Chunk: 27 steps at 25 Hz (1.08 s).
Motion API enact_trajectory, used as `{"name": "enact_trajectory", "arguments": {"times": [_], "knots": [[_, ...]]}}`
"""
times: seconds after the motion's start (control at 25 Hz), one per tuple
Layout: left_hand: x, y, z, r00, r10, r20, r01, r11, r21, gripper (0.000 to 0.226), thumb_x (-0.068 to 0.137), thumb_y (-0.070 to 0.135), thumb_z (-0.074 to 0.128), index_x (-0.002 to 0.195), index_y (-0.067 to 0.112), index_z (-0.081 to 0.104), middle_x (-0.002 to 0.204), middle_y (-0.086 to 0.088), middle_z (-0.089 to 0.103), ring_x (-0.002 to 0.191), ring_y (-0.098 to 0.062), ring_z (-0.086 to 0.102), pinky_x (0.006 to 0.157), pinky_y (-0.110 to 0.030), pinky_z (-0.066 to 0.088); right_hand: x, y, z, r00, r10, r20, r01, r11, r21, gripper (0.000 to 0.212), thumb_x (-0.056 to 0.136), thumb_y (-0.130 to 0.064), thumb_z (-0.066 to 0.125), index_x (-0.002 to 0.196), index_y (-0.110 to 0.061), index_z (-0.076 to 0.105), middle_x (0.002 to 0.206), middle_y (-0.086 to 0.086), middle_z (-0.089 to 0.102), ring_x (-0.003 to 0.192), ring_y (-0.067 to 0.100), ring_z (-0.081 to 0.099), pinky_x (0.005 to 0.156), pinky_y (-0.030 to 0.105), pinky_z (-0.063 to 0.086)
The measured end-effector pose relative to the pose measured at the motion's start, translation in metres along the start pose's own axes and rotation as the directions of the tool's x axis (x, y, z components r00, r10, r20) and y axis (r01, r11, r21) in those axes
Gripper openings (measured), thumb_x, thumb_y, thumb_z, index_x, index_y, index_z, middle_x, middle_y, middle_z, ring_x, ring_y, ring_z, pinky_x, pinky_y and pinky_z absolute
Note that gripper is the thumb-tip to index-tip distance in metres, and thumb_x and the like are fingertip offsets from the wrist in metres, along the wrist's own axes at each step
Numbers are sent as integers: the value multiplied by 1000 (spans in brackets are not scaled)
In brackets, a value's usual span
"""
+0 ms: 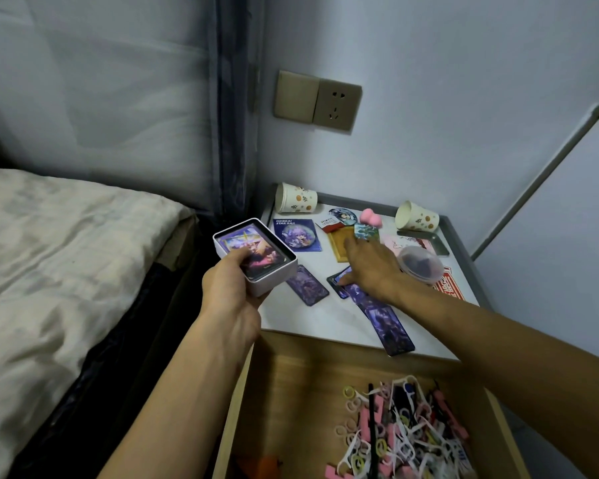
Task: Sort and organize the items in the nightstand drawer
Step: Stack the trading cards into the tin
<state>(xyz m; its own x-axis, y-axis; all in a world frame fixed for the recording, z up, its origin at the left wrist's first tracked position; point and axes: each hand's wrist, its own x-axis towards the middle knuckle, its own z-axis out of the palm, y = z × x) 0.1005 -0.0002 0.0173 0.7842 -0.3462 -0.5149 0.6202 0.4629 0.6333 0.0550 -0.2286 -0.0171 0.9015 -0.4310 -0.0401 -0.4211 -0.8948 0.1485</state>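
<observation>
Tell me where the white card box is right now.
Head view, left of centre: the left hand holds the white card box above the left edge of the nightstand, beside a purple card.

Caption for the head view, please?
Left hand grips a white rectangular tin; right hand touches a purple card on the white nightstand top.

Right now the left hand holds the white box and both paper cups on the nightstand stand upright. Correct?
No. The head view shows both paper cups lying on their sides on the nightstand; the left hand does hold the white box.
</observation>
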Motion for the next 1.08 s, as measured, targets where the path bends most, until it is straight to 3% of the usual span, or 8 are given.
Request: {"name": "enact_trajectory", "arguments": {"times": [0.2, 0.36, 0.44, 0.56, 0.68, 0.8, 0.96, 1.08], "knots": [[-1, -3, -2, 1000, 20, -23, -19, 1000, 22, 25, 94, 14, 57, 117, 5, 61, 104, -17, 71, 84, -27, 70, 91, -48, 55, 19, -22, -28, 944, -305, 124, 284, 945, 162, 47, 79, -47, 74, 112, -22, 50, 96, -1, 59, 94, 20, 54, 77, 34, 43], [1, 2, -7, 999, 22, -43, -21, 999, 33, 29, 93, 15, 58, 120, 5, 61, 104, -16, 71, 83, -26, 71, 76, -42, 58, 44, -62, -18, 855, -439, 277, 406, 898, 171, 58, 72, -44, 81, 119, -27, 53, 108, -5, 59, 102, 18, 53, 88, 37, 47], [1, 8, -9, 998, 30, -53, -29, 999, 22, 26, 93, 14, 56, 117, 5, 62, 98, -15, 72, 74, -23, 70, 60, -33, 59, 49, -68, -13, 862, -455, 225, 425, 889, 168, 64, 70, -47, 82, 123, -28, 52, 113, -6, 56, 109, 18, 50, 93, 38, 44], [-3, 15, -9, 997, 33, -70, -33, 999, -1, 13, 96, 13, 54, 105, 7, 61, 85, -12, 70, 56, -19, 69, 48, -30, 57, 43, -60, -12, 961, -269, 58, 253, 948, 193, 71, 69, -59, 78, 123, -22, 52, 121, 3, 52, 109, 21, 47, 87, 35, 44], [-9, 15, -7, 997, 28, -76, -30, 999, -19, 8, 96, 10, 52, 97, 7, 60, 76, -11, 68, 46, -17, 67, 42, -31, 55, 28, -56, -6, 984, -11, 177, -19, 986, 164, 67, 65, -72, 73, 97, -17, 52, 102, 6, 61, 92, 23, 55, 67, 33, 43], [-11, 17, -6, 996, 31, -79, -36, 998, -60, 14, 98, 11, 50, 108, 7, 59, 78, -11, 68, 44, -17, 66, 39, -32, 54, 22, -71, -5, 971, 19, 239, -57, 987, 153, 57, 68, -66, 76, 79, -16, 51, 102, 8, 64, 95, 26, 58, 73, 33, 45], [-13, 20, -8, 991, 66, -115, -76, 993, -89, 15, 98, 9, 50, 110, 8, 58, 76, -9, 66, 41, -14, 64, 39, -32, 53, 31, -96, -4, 938, 101, 332, -173, 966, 194, 81, 66, -47, 87, 126, -6, 51, 135, 20, 47, 122, 35, 47, 97, 38, 47], [-17, 21, -7, 992, 56, -113, -69, 992, -108, 12, 98, 9, 50, 107, 8, 59, 68, -8, 67, 40, -14, 64, 38, -30, 53, 33, -99, 0, 912, 200, 358, -269, 951, 154, 95, 61, -52, 88, 132, -6, 47, 138, 19, 43, 126, 38, 41, 100, 41, 42]]}}
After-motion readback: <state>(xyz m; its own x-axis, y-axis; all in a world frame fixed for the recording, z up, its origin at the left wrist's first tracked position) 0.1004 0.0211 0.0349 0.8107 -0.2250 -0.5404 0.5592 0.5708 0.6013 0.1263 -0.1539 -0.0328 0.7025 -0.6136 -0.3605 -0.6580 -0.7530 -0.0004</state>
